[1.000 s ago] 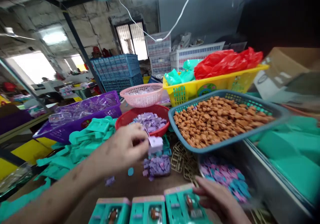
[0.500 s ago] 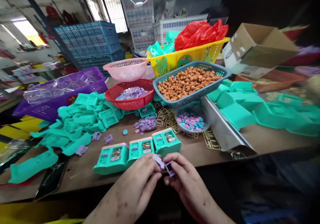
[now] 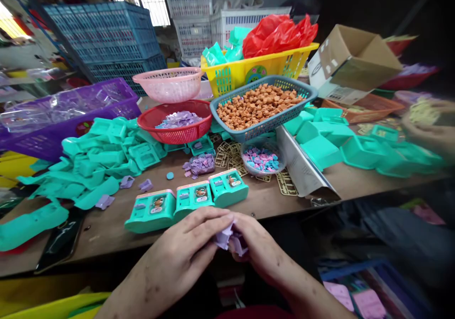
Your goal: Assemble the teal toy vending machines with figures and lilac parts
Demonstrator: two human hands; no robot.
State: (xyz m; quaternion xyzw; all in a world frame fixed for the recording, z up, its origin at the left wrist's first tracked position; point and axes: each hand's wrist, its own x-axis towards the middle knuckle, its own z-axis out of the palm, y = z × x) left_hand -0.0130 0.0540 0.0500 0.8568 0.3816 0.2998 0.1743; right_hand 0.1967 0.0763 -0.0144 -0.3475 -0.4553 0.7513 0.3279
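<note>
My left hand point(image 3: 192, 243) is closed on a small lilac plastic piece point(image 3: 224, 237) in front of the table edge. Pressed close beside it, my right hand point(image 3: 258, 241) grips a second, box-like lilac part point(image 3: 239, 245). The two parts meet or nearly touch between my fingers; the exact contact is hidden. Just beyond my hands stand three turquoise plastic units in a row, the left one point(image 3: 151, 212), the middle one point(image 3: 194, 199) and the right one point(image 3: 229, 187), each with a round brown piece under a clear dome. Loose lilac pieces point(image 3: 145, 185) lie to their left.
A heap of turquoise parts point(image 3: 103, 153) lies at left by a purple basket point(image 3: 121, 108). Behind are a red basket point(image 3: 177, 134), a blue-grey basket point(image 3: 245, 132) of brown pieces and a bowl point(image 3: 263, 169) of small coloured bits. Another person's hand point(image 3: 430, 129) is at far right.
The two lilac parts have come closer together, and my fingers now cover more of them. The view has shifted, so the table appears farther left and higher; another person's hand shows more clearly at right.
</note>
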